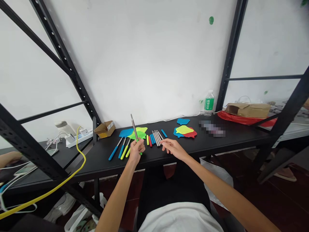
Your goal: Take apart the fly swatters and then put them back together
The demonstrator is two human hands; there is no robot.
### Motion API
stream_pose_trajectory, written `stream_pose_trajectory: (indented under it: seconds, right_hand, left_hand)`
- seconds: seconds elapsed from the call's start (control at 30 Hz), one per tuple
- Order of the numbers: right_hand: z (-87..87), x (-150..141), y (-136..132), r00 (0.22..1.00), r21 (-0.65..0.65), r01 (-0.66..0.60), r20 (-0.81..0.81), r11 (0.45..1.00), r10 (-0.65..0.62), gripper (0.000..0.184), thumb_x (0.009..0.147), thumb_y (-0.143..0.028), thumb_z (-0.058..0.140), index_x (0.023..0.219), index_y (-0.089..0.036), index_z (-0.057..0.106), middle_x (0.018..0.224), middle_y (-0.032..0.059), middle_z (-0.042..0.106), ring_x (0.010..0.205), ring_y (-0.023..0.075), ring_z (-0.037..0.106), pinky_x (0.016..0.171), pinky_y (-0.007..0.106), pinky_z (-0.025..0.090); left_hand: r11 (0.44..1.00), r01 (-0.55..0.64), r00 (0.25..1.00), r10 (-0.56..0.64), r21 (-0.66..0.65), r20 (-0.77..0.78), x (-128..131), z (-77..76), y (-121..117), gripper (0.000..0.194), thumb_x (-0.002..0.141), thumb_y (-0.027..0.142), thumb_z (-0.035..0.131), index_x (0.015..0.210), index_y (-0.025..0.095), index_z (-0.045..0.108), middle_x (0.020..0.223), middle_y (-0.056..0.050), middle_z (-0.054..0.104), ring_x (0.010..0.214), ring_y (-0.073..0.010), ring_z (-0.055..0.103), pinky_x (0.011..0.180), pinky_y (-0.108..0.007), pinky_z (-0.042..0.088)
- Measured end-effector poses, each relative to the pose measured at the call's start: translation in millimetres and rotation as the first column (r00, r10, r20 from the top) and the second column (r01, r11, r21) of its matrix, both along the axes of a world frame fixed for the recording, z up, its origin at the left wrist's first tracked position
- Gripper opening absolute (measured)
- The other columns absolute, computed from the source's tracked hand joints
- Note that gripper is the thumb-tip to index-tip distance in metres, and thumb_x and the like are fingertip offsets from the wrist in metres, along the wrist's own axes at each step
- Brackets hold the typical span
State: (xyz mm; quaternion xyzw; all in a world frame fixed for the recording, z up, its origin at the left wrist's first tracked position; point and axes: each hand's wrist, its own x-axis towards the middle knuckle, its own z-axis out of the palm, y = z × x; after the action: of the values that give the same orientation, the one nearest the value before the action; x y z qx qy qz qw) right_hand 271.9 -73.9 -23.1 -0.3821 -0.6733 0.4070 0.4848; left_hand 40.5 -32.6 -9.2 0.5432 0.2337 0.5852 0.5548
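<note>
My left hand (137, 147) is closed around a green handle (141, 153) with a silver metal rod (133, 125) standing up from it, tilted a little left. My right hand (172, 148) hovers at the right side of several silver metal rods (156, 138) lying side by side; its fingers are loosely curled and apart, and whether they touch a rod I cannot tell. Left of the rods lie loose blue, red (150, 141) and yellow (147, 140) handles. Another blue handle (164, 133) lies to their right. Fly swatters with blue (113, 153) and yellow-green (125, 152) handles lie left of my left hand.
Blue, yellow (184, 129) and red swatter heads are stacked at the right. A bottle (209, 103) stands by the wall, near a blurred patch. An open cardboard box (104, 129) sits at the left. A yellow cable (80, 161) crosses the left side, where another person's hand (11, 158) shows.
</note>
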Motion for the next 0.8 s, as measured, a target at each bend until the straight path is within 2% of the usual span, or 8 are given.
stream_pose_trajectory:
  seconds: [0.2,0.5,0.6,0.7,0.73,0.8]
  right_hand:
    - [1.9,-1,-2,1.000,0.002,-0.001,-0.002,1.000,0.001,0.043,0.094,-0.054,0.055,0.112,-0.018,0.070,0.081,0.0044,0.069,0.059,0.0123,0.053,0.055,0.025,0.040]
    - [0.7,1,-2,1.000,0.000,-0.015,0.012,1.000,0.015,0.039,0.093,-0.049,0.056,0.109,-0.018,0.071,0.079,0.0047,0.069,0.059,0.0126,0.055,0.055,0.024,0.042]
    - [2.2,-2,3,0.998,-0.002,0.009,0.056,1.000,-0.009,0.034,0.090,-0.045,0.058,0.106,-0.018,0.071,0.081,0.0058,0.070,0.064,0.0159,0.060,0.057,0.026,0.045]
    - [12.4,-18,15,0.963,0.132,0.100,0.236,0.986,-0.129,0.025,0.089,-0.037,0.059,0.098,-0.020,0.074,0.087,0.0061,0.073,0.074,0.0203,0.066,0.065,0.030,0.048]
    - [17.8,-26,21,0.920,0.204,0.124,0.343,0.971,-0.190,0.023,0.090,-0.035,0.058,0.096,-0.021,0.074,0.089,0.0055,0.074,0.077,0.0208,0.067,0.069,0.031,0.049]
    - [29.9,-47,36,0.772,0.318,0.131,0.561,0.939,-0.298,0.022,0.091,-0.031,0.056,0.098,-0.024,0.075,0.097,0.0042,0.075,0.086,0.0223,0.067,0.076,0.033,0.049]
  left_hand:
    - [0.999,-0.039,0.999,0.039,0.022,-0.020,1,-2.4,1,0.052,0.081,0.034,0.075,0.058,0.021,0.030,0.046,0.012,0.022,0.036,-0.0028,0.020,0.041,-0.021,0.021]
    - [0.999,-0.040,0.999,0.039,0.009,0.013,1,-3.5,3,0.050,0.082,0.035,0.073,0.058,0.021,0.031,0.045,0.012,0.021,0.035,-0.0024,0.018,0.040,-0.022,0.019]
    - [0.999,-0.049,0.998,0.049,-0.004,0.028,1,-2.8,1,0.047,0.081,0.035,0.072,0.059,0.021,0.033,0.044,0.012,0.023,0.035,-0.0025,0.019,0.040,-0.021,0.018]
    - [0.998,-0.058,0.997,0.059,-0.017,0.040,1,-2.3,0,0.047,0.080,0.036,0.072,0.059,0.021,0.033,0.044,0.012,0.022,0.035,-0.0026,0.018,0.040,-0.021,0.018]
    - [0.998,-0.061,0.997,0.062,-0.021,0.043,1,-2.2,-1,0.047,0.080,0.036,0.072,0.059,0.021,0.033,0.044,0.012,0.022,0.035,-0.0026,0.018,0.040,-0.021,0.018]
    - [0.997,-0.066,0.996,0.068,-0.030,0.050,1,-2.2,-1,0.047,0.079,0.037,0.072,0.059,0.021,0.032,0.044,0.012,0.021,0.036,-0.0027,0.017,0.040,-0.021,0.018]
